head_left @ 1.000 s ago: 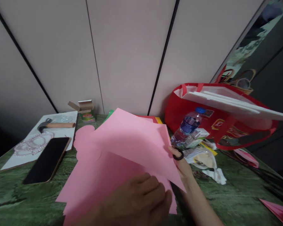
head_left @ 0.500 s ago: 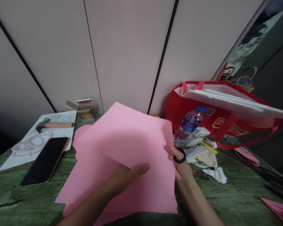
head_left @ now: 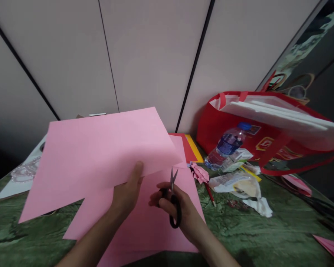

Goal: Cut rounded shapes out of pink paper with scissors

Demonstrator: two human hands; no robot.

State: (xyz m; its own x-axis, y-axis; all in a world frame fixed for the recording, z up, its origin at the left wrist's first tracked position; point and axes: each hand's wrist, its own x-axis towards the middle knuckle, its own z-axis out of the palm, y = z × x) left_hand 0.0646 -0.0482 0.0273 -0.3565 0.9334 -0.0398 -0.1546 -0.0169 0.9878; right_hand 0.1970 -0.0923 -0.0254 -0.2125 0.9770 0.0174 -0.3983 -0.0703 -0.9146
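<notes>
In my left hand (head_left: pixel 129 193) is a large pink paper sheet (head_left: pixel 100 148), raised off the table, with my thumb on top and the other fingers hidden beneath. My right hand (head_left: pixel 180 207) grips black-handled scissors (head_left: pixel 173 200). Their blades are slightly parted and point up, close to the lower right corner of the raised sheet. More pink sheets (head_left: pixel 156 230) lie on the table under both hands.
On the right are a crumpled pink paper flower (head_left: pixel 199 172), a red pencil (head_left: pixel 210 193), a water bottle (head_left: pixel 225 146), plastic wrapping (head_left: pixel 236 183) and a red bag (head_left: pixel 211 126). Bead strands (head_left: pixel 25 170) lie at the left on the green table (head_left: pixel 231 230). A wall (head_left: pixel 144 55) stands behind.
The held sheet has turned and moved left, now covering the phone and hammer. My right hand has come left from the sheet's edge, bringing the scissors into full view.
</notes>
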